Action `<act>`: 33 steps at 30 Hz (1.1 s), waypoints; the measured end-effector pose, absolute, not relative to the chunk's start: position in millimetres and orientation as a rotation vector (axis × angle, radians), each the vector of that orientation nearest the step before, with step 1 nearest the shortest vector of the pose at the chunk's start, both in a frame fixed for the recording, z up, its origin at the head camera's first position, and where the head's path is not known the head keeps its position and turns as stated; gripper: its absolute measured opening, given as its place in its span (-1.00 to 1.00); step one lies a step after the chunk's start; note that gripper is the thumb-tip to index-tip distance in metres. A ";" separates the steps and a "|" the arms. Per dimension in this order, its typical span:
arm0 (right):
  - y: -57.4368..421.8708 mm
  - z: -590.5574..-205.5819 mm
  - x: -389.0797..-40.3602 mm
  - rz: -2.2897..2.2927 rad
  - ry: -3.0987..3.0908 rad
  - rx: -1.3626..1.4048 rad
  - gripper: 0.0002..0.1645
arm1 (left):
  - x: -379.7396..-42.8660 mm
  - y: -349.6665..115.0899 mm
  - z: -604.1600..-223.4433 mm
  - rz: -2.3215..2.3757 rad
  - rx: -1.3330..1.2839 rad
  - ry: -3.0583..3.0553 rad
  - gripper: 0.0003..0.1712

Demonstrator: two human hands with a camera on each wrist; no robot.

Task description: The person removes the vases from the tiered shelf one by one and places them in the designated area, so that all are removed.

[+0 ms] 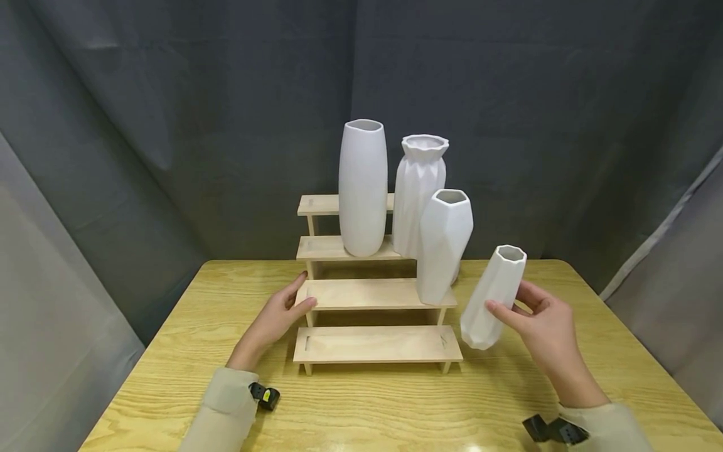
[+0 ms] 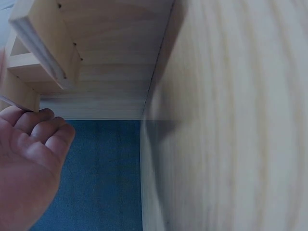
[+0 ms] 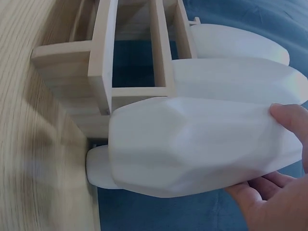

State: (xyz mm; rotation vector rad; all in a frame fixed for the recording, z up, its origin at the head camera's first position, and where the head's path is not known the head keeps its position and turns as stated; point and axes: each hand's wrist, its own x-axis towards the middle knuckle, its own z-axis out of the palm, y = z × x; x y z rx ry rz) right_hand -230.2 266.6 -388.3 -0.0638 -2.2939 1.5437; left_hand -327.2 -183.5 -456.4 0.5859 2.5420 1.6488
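Observation:
My right hand holds a small white faceted vase by its side, tilted, off the table beside the shelf's right end. The right wrist view shows thumb and fingers on opposite sides of this vase. My left hand grips the left end of a stepped wooden display shelf, thumb on a middle step. Below that step its fingers curl, as the left wrist view shows. A tall smooth vase and a pleated vase stand upon the shelf, with an angular vase lower at right.
Part of another white object shows behind the held vase, low on the table. The wooden table extends around the shelf. Dark grey curtains hang behind and at both sides.

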 end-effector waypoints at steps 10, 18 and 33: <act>270.1 -391.9 -245.6 1.452 -2.373 -0.174 -0.09 | -327.7 -183.3 -454.8 1.643 0.577 2.540 -0.07; 273.0 -396.4 -257.0 1.443 -2.363 -0.184 -0.08 | -329.0 -183.5 -456.9 1.652 0.615 2.544 -0.09; 279.2 -406.9 -281.6 1.534 -2.260 -0.210 -0.09 | -321.8 -180.2 -444.9 1.619 0.598 2.552 -0.14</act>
